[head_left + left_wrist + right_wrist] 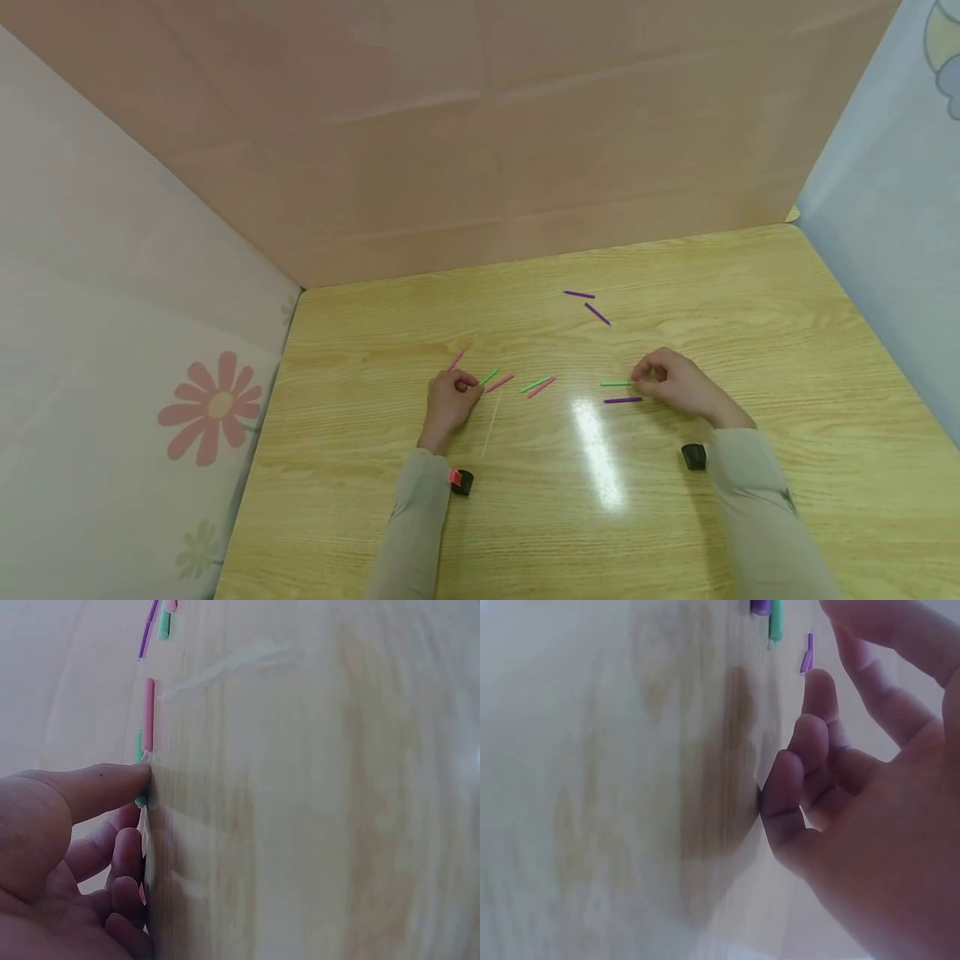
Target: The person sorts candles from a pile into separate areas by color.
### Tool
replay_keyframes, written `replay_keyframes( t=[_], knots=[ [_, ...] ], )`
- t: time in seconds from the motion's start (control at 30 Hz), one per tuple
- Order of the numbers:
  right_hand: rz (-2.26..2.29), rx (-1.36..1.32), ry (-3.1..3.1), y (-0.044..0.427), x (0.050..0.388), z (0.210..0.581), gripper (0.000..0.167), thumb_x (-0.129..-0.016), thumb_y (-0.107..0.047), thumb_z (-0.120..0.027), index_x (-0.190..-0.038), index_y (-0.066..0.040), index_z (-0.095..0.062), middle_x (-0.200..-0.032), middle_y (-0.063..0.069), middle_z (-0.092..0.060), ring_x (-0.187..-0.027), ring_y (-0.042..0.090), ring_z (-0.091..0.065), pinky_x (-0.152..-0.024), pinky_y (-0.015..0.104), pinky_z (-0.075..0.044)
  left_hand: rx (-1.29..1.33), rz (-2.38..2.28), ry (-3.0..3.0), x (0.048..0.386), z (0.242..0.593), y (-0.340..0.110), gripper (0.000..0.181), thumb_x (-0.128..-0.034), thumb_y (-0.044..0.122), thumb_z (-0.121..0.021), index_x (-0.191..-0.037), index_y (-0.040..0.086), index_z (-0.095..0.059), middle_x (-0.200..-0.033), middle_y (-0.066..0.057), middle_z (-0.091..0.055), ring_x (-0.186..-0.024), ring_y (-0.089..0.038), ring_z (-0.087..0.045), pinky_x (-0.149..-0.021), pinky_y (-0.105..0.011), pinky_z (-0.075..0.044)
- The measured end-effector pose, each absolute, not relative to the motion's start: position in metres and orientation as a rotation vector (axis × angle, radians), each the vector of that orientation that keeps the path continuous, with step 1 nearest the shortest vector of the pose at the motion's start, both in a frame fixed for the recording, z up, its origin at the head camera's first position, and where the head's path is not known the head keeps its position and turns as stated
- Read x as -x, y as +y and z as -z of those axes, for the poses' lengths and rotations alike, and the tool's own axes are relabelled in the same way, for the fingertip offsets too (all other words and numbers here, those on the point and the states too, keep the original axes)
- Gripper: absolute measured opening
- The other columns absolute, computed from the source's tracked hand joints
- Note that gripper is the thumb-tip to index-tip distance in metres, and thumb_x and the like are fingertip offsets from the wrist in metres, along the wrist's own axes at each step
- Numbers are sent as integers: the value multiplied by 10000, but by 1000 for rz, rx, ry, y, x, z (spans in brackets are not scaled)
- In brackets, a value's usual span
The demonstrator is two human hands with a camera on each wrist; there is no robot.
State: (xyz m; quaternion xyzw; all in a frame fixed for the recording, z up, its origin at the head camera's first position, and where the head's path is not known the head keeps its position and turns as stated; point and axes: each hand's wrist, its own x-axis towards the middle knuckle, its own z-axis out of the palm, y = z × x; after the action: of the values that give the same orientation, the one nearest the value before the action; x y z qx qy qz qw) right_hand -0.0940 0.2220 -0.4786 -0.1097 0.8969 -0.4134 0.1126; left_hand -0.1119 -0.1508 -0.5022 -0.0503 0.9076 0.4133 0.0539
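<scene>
On the wooden table my left hand (452,402) pinches a green stick (489,377) near its lower end. In the left wrist view, the thumb of the left hand (75,840) covers part of this green stick (139,742), and a pink stick (148,712) lies just beyond the thumb tip. My right hand (678,385) is beside the right end of another green stick (617,384), above a purple stick (623,401). From the right wrist, the right hand (870,780) shows loosely bent fingers, with a gap to the green stick (776,619).
A green stick (535,385) and a pink stick (542,387) lie together mid-table. Two purple sticks, one of them slanted (597,314), lie farther back. Another pink stick (457,360) is behind the left hand, and a pale stick (491,427) lies to its right.
</scene>
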Motion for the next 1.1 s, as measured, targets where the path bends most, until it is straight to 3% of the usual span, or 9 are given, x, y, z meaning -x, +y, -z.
replay_keyframes(
  t=[0.63,1.1],
  knots=[
    [1243,358,2615,223,85,489,149,-781,-141,-781,-900,-90,-708,-929,66,-582,-773,135,-387,-675,235,-309,150,-1256,2750,112,500,-151,100,-838,171,-730,-833,76,-701,-815,-63,-557,-900,-247,-464,-808,-368,-368],
    [1193,322,2613,223,86,494,138,-767,-124,-784,-884,-105,-714,-954,82,-552,-809,173,-369,-702,262,-300,149,-1255,2756,112,501,-151,104,-831,171,-737,-836,73,-700,-812,-61,-554,-888,-240,-464,-779,-357,-368]
  ],
)
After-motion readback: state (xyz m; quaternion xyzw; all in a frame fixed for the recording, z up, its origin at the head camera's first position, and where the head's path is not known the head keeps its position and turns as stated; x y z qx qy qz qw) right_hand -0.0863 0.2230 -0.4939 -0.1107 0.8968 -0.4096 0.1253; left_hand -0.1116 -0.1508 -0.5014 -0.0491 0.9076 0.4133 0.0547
